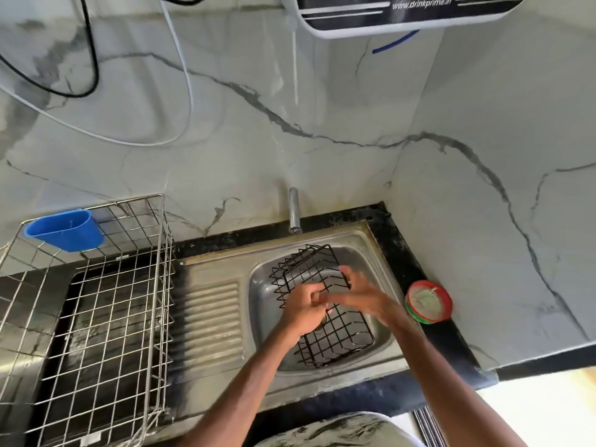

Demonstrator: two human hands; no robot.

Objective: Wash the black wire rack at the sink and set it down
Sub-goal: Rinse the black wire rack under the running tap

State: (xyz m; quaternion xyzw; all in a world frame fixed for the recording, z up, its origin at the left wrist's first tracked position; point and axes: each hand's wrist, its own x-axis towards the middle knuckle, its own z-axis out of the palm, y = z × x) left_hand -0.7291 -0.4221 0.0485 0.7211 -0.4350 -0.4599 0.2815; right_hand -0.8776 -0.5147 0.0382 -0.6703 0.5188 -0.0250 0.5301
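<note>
**Both hands on the black rack in the sink**

The black wire rack [338,340] lies tilted inside the steel sink [265,287]. Its far end is raised toward the tap [294,210] and its near end rests low in the basin. No water runs from the tap.

The left hand [305,305] sits over the middle of the rack with its fingers clenched into a fist against the wires. Whether they close round a wire or round something small cannot be told. The right hand [359,293] reaches across from the right, blurred, with its fingertips meeting the left fist and its thumb up by the rack's rim. Its hold cannot be made out.

A ribbed draining board [209,312] lies to the left of the basin. Beyond it stands a large steel wire basket [129,285], with a blue plastic cup [66,230] hung on its far edge. To the right of the sink, on the black counter [451,343], is a round red and green tub [428,301] with pale contents. A water purifier [403,14] hangs on the marble wall [322,91] above.
</note>
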